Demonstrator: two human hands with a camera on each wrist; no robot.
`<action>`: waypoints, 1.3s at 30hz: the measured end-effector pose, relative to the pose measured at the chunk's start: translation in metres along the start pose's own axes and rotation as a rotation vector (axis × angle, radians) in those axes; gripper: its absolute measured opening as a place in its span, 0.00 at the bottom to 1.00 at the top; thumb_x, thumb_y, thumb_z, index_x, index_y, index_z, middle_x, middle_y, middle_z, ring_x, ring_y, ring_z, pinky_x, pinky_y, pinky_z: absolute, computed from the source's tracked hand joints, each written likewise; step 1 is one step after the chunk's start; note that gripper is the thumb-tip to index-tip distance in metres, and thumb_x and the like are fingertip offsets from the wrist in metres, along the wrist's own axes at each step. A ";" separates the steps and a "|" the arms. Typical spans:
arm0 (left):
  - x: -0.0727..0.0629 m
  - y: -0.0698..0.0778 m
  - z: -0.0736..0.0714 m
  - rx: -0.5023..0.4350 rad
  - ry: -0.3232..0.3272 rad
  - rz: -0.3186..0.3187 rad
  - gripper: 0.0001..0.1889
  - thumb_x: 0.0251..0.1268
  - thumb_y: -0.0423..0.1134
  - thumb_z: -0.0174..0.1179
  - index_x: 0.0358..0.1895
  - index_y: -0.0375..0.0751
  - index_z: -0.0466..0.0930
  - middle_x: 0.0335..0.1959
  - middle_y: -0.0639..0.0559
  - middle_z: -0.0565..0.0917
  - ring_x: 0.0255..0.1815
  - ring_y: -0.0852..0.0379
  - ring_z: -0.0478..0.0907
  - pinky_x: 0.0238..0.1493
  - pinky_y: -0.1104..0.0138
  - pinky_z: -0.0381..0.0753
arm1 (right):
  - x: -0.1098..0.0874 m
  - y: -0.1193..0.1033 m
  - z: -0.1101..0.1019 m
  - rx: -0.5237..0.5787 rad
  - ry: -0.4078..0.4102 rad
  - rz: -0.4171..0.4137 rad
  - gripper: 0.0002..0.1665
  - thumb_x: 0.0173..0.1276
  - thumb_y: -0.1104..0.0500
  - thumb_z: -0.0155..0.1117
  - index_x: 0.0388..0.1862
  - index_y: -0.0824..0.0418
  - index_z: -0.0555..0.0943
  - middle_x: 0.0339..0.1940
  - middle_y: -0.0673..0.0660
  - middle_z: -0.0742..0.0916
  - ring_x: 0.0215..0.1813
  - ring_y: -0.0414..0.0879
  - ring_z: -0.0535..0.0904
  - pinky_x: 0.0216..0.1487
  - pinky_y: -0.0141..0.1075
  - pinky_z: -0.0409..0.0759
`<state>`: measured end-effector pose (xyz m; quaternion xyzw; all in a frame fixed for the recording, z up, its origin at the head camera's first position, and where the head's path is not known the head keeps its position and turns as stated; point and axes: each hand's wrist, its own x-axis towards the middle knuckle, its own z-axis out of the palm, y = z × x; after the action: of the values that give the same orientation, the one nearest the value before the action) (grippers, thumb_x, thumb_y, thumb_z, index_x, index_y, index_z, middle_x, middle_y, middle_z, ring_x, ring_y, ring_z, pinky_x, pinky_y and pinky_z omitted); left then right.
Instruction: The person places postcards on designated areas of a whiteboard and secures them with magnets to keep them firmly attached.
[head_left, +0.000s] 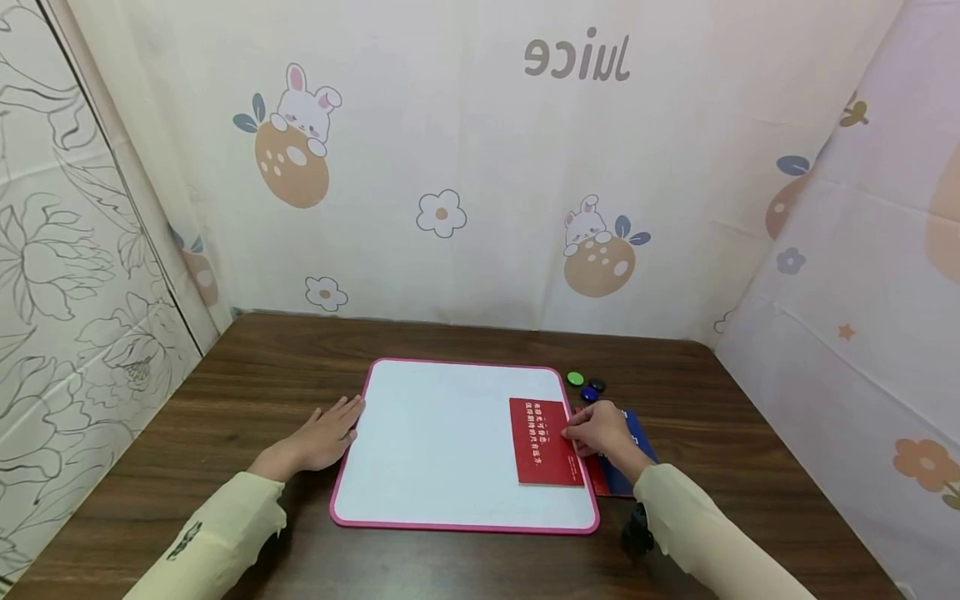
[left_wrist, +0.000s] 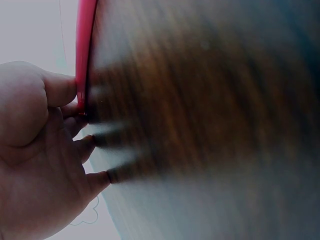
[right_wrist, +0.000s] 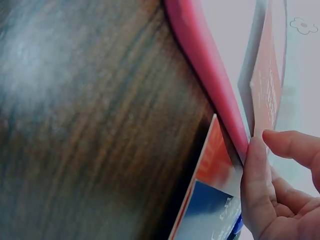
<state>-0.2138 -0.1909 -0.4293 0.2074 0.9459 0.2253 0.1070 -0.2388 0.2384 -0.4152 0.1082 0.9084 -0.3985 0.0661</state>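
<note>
A whiteboard (head_left: 435, 450) with a pink frame lies on the dark wooden table. My left hand (head_left: 324, 435) rests flat at its left edge, fingers straight and fingertips at the pink rim (left_wrist: 84, 55). Over the board's right side is a red card (head_left: 543, 442) with white lettering. My right hand (head_left: 603, 432) pinches the card's right edge between thumb and fingers; in the right wrist view the card (right_wrist: 267, 85) tilts above the board's surface. Partly under that hand, right of the board, lie a blue card (head_left: 637, 429) and another red card (right_wrist: 217, 155).
Beyond the cards, near the board's upper right corner, sit a green round magnet (head_left: 575, 378), a black one (head_left: 597, 384) and a blue one (head_left: 589, 393). A printed curtain (head_left: 480, 167) hangs behind the table (head_left: 720, 417) and along both sides.
</note>
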 end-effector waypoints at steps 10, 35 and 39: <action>0.000 0.000 -0.001 -0.004 -0.006 -0.005 0.28 0.75 0.34 0.43 0.72 0.25 0.50 0.73 0.30 0.50 0.73 0.32 0.43 0.64 0.34 0.39 | 0.002 -0.006 -0.012 -0.003 0.008 -0.039 0.13 0.61 0.66 0.69 0.41 0.74 0.82 0.28 0.62 0.85 0.25 0.48 0.84 0.28 0.38 0.83; 0.000 0.000 0.001 -0.001 0.000 -0.014 0.28 0.75 0.36 0.44 0.72 0.26 0.50 0.73 0.30 0.51 0.73 0.31 0.44 0.64 0.34 0.39 | 0.048 -0.008 -0.056 0.001 0.099 -0.034 0.13 0.63 0.66 0.65 0.41 0.76 0.80 0.36 0.69 0.85 0.34 0.57 0.85 0.36 0.43 0.83; 0.001 0.000 0.000 0.004 -0.002 -0.009 0.28 0.75 0.35 0.43 0.72 0.26 0.50 0.73 0.30 0.51 0.73 0.31 0.44 0.64 0.34 0.39 | 0.053 -0.009 -0.058 -0.033 0.114 -0.012 0.14 0.63 0.65 0.65 0.42 0.75 0.81 0.39 0.70 0.85 0.39 0.59 0.84 0.40 0.45 0.83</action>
<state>-0.2149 -0.1902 -0.4288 0.2037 0.9472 0.2226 0.1087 -0.2944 0.2830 -0.3802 0.1242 0.9178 -0.3768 0.0135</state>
